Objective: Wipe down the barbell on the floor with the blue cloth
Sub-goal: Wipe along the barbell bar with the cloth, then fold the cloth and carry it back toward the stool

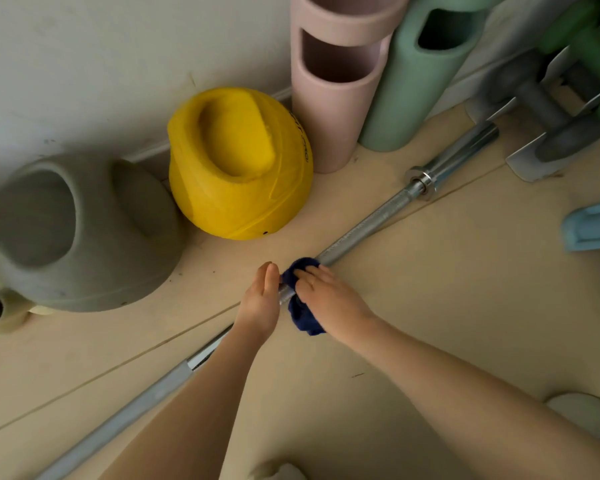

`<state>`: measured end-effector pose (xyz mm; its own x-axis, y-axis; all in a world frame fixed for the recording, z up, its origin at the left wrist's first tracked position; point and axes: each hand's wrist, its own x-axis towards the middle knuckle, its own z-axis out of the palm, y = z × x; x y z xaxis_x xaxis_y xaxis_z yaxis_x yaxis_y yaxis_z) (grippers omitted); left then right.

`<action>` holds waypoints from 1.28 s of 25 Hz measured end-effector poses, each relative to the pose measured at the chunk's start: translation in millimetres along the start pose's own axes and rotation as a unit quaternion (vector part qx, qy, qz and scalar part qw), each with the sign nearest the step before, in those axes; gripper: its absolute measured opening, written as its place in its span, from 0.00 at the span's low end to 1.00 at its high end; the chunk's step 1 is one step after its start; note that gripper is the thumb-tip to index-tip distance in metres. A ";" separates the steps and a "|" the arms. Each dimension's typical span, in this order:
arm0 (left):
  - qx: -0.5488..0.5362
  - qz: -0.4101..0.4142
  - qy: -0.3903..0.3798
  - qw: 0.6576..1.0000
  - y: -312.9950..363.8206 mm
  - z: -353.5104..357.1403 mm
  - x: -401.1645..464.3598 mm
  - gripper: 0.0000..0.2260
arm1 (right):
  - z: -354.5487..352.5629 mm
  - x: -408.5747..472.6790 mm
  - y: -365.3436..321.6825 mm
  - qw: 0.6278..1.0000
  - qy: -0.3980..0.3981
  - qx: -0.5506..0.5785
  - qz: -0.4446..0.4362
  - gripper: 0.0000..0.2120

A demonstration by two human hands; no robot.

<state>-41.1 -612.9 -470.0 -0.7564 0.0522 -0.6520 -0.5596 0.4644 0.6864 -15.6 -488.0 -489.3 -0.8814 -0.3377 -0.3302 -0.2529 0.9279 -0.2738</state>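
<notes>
1. Since the barbell (361, 233) is round and lies loose on the floor (430, 306), it could roll away under a sideways push from the cloth; the left hand (262, 297) is placed with straight fingers against the near-wall side of the shaft, apparently to steady it.
2. Where the blue cloth (300, 292) is bunched around the shaft, the right hand (326, 296) presses it down with fingers laid over it; whether the thumb wraps under the bar I cannot tell. A loose wad may slip off or skip the underside.
3. Its long axis runs diagonally, from the lower left near the person up to the sleeve end (461, 150) at upper right, which points toward the dumbbells (551, 109) and foam rollers (336, 109).
4. Wiping toward that end risks knocking the collar area against the dumbbells; the yellow kettlebell (239, 164) and grey kettlebell (80, 233) stand near but apart.
</notes>
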 end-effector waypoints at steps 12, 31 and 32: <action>0.077 0.010 -0.031 0.996 9.9 1.7 -15.3 0.19 | -11.9 -21.4 -7.1 0.928 -0.119 0.338 0.107 0.09; 0.145 0.400 -0.144 0.894 193.7 69.5 -116.5 0.11 | -210.7 -192.0 103.5 0.908 0.174 0.316 0.214 0.07; 0.185 0.405 -0.124 0.887 197.7 75.5 -118.6 0.12 | -212.8 -198.7 113.6 0.912 0.205 0.280 0.219 0.06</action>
<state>-36.4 -460.5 -281.2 -0.7364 0.6724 -0.0751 0.3174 0.4413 0.8394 45.9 -281.8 -262.6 -0.9533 0.2389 -0.1846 0.3006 0.6947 -0.6535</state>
